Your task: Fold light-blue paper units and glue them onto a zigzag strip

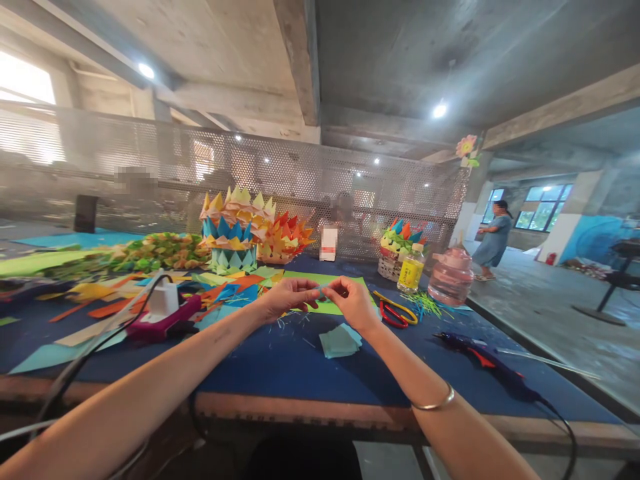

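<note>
A small piece of light blue paper is pinched between the fingertips of both my hands, above the middle of the table. My left hand grips it from the left, fingers bent. From the other side my right hand closes thumb and forefinger on it; a bangle circles that forearm. The fingers cover most of the piece. Behind the hands lies a light green sheet. Just below my right hand is a small stack of light blue paper squares. Scissors with red and yellow handles rest to its right.
A dark glue gun with a cord lies right. Behind are a yellow-labelled bottle, a pink jug and pointed paper baskets. Left are paper scraps and a magenta power strip. A person stands far right.
</note>
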Available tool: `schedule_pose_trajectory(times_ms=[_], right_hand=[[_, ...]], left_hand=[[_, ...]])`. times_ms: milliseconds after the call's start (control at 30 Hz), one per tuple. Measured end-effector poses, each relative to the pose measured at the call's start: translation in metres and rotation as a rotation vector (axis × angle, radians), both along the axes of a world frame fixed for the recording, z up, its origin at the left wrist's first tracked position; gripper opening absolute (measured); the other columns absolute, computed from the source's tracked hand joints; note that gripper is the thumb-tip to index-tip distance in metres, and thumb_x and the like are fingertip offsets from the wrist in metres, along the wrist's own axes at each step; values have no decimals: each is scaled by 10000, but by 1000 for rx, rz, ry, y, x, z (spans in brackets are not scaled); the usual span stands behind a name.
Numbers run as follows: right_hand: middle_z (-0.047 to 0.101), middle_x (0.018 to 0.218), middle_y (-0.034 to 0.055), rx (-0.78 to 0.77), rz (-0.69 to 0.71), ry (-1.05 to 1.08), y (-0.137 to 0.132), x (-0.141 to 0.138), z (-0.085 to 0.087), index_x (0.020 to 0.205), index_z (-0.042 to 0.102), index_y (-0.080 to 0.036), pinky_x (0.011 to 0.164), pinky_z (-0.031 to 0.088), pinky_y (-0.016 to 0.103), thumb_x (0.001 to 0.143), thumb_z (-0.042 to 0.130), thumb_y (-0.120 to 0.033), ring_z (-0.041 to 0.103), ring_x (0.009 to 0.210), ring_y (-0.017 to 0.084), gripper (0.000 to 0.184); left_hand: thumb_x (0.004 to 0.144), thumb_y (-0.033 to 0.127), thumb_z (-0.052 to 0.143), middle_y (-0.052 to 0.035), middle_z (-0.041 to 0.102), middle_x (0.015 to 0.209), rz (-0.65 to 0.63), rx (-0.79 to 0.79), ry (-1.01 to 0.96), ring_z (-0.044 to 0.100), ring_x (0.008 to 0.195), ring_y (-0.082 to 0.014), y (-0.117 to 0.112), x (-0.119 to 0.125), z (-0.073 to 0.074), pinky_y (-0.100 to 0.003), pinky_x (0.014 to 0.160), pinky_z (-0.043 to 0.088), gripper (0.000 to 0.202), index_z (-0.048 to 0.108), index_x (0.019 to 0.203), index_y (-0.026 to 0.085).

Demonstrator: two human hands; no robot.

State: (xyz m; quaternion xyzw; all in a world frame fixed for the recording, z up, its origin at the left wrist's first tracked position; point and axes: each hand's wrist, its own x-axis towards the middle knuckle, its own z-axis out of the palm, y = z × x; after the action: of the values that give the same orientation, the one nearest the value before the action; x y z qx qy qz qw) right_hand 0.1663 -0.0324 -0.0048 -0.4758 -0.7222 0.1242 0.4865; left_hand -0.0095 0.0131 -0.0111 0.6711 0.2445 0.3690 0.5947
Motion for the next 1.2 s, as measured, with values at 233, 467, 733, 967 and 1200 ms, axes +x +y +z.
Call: schedule_pose_trajectory(times_ms=[233,467,733,967,1200], right_hand=[[650,709,31,-16,20,48,3,-2,-5,833,570,-164,575,445,240,731,628,-364,578,620,139,232],[662,673,25,-55,89,11,3,0,-5,790,633,-150,565,428,237,765,599,-368,576,606,141,222],[616,610,8,-42,54,-2,5,0,-7,695,629,-145,537,393,224,760,598,-371,519,563,123,237],[606,603,6,-40,41,4,5,0,-6,702,627,-147,531,387,223,765,584,-369,507,552,121,235],[607,605,5,-48,51,2,5,-1,-8,696,617,-151,525,384,221,771,569,-376,505,547,118,242]], left_hand=[[630,360,740,-53,704,728,72,107,60,591,601,-117,2,3,-5,-206,536,415,256,662,723,135],[642,368,715,-43,703,698,118,164,85,577,583,-117,1,3,-4,-208,518,395,245,659,708,139],[687,403,673,-55,706,697,105,207,121,579,567,-117,1,4,-4,-210,516,404,274,662,713,131],[710,389,658,-58,710,711,78,259,162,580,570,-120,7,2,-10,-205,509,409,260,665,701,128],[704,380,659,-46,700,658,86,306,178,565,540,-116,13,2,-12,-205,496,391,253,660,668,129]])
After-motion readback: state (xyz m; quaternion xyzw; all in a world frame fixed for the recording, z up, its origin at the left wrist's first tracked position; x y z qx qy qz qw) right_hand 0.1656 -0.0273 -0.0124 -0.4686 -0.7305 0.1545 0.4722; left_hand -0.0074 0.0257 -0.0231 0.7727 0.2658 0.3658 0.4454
